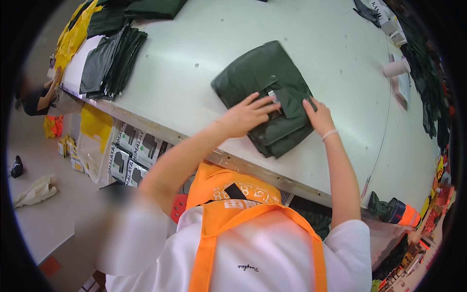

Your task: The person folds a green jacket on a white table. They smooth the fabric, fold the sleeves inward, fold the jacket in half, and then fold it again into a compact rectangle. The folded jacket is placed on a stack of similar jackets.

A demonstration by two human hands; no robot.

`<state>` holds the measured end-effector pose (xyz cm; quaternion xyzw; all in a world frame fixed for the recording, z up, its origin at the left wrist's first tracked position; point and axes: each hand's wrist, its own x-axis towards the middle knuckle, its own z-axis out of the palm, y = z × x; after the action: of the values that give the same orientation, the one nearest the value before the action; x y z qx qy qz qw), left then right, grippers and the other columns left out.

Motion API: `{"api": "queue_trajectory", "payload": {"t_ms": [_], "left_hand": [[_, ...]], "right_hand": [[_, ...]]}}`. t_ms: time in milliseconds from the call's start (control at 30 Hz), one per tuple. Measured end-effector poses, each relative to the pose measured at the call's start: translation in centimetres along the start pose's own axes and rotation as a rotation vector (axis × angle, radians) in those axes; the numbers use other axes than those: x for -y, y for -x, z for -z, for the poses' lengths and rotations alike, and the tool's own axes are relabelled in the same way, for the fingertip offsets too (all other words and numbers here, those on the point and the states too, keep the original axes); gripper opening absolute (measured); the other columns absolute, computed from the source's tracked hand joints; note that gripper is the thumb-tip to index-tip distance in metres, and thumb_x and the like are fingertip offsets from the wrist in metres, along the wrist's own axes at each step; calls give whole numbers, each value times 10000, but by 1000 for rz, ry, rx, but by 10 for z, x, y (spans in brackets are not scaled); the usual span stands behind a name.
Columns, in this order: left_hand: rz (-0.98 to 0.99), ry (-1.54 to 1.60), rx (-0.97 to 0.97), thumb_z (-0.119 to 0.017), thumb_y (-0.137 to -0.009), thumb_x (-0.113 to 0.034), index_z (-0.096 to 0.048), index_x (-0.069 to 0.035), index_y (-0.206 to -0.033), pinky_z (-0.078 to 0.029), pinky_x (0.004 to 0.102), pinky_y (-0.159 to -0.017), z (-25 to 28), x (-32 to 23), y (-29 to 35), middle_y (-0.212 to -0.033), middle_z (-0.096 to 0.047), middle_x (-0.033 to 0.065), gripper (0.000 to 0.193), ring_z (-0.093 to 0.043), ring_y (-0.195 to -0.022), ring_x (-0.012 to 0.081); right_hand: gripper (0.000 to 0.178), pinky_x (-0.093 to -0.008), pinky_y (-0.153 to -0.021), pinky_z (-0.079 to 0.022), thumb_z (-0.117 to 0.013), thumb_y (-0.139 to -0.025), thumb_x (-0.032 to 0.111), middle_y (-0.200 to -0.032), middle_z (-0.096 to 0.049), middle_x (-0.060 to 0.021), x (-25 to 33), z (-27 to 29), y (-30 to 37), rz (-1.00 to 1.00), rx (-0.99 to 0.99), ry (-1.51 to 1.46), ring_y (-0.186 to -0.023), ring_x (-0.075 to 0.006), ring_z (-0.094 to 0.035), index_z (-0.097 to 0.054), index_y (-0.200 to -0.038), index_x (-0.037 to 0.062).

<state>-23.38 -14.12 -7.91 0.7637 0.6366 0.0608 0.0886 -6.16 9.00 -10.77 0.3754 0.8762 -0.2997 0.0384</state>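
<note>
A dark green folded garment (287, 92) of smooth, slightly shiny cloth lies at a slant on the white table in front of me. Near its middle is a small white label (274, 96). My left hand (248, 115) rests on the garment with the fingers spread, some of them over the label. At the garment's right edge, my right hand (321, 118) holds the cloth between thumb and fingers; part of that grip is hidden.
A stack of folded dark garments (111, 63) lies on the white table (194, 87) at left, near yellow cloth (78, 36). At left another person's arm (51, 90) reaches toward that cloth. Packaged goods (131, 151) stand under the table. A white roll (396, 67) is at right.
</note>
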Motion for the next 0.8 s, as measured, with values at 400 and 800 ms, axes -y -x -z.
{"api": "queue_trajectory", "payload": {"t_ms": [400, 800], "left_hand": [[244, 373, -73, -713, -745, -310, -584, -116, -1219, -316, 508, -1068, -3, -81, 115, -1429, -394, 99, 528, -262, -1343, 422], [657, 240, -361, -712, -740, -437, -513, -107, -1258, -308, 541, -1018, 22, -47, 67, -1370, -418, 156, 645, -323, -1322, 360]], "right_hand": [[496, -443, -655, -486, -505, -898, 487, -781, -647, -191, 123, 62, 110, -86, 329, 220, -709, -348, -628, -687, -886, 26], [579, -549, -1115, -141, -508, -875, 517, -1500, -286, -42, 139, -94, 10, 682, -195, 420, -1383, -328, -217, -377, -1406, 327]]}}
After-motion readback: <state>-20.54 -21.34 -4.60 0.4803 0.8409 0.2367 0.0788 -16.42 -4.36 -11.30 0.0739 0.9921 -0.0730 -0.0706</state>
